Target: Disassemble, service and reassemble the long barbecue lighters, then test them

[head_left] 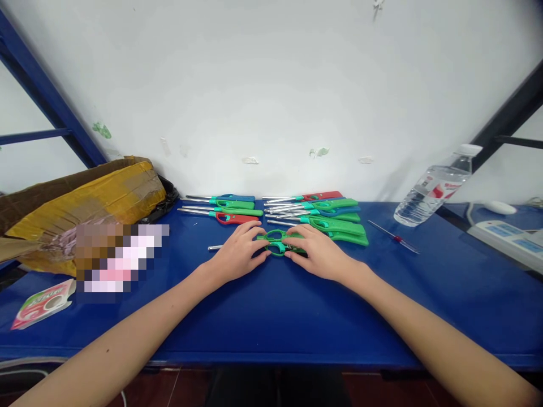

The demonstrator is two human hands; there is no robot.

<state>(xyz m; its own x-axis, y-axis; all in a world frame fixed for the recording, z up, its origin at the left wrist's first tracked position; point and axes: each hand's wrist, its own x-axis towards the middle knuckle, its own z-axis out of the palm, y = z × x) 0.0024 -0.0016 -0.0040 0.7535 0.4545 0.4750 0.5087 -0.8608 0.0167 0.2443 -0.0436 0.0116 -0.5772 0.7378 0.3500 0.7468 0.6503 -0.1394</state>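
A green long-nosed gas lighter (278,247) lies across the middle of the table between my hands, its ring-shaped trigger guard showing and its casing seeming parted. My left hand (241,249) has its fingers closed on the end by the metal tube, whose tip sticks out to the left. From the other side my right hand (316,251) pinches the handle end, mostly hiding it. Just behind my left hand are several lighters in blue, green and red (240,219). Beyond my right hand lies a larger row, mostly green (345,230), with a red lighter (324,195) at the back.
A screwdriver (396,237) with a clear handle lies right of the lighters on the blue table (263,322). Further right are a water bottle (436,186) and a white power strip (509,240). At left stand a taped cardboard box (97,195) and a printed card (44,303).
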